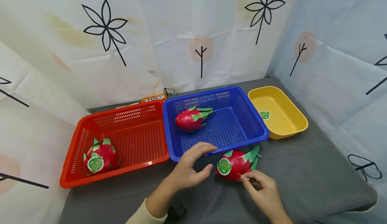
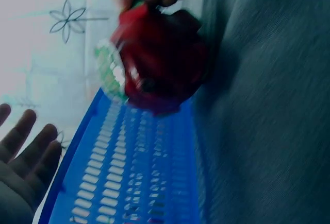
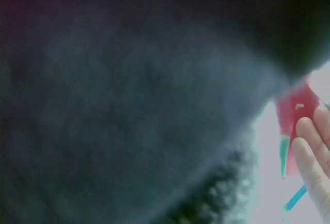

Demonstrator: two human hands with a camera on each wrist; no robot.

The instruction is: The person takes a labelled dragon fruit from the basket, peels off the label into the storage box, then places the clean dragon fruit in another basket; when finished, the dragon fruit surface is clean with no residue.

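A red dragon fruit [image 1: 239,163] with green leaf tips and a round green-and-white sticker [image 1: 224,166] lies on the grey cloth, just in front of the blue basket [image 1: 216,146]. The right hand [image 1: 264,192] pinches it on its near side between thumb and forefinger, at what looks like a small pale leaf tip. To the fruit's left is the left hand [image 1: 190,170], apart from it with fingers spread and nothing held. The left wrist view has the same dragon fruit [image 2: 160,62], blurred, with the right hand's fingers above it. Dark fabric covers most of the right wrist view.
Inside the blue basket lies another dragon fruit [image 1: 193,118]. A red basket [image 1: 137,143] on the left contains a stickered dragon fruit [image 1: 102,157]. At the right stands a yellow tub [image 1: 281,113] with a round sticker [image 1: 264,115] inside. An orange packet [image 1: 154,98] lies behind the baskets.
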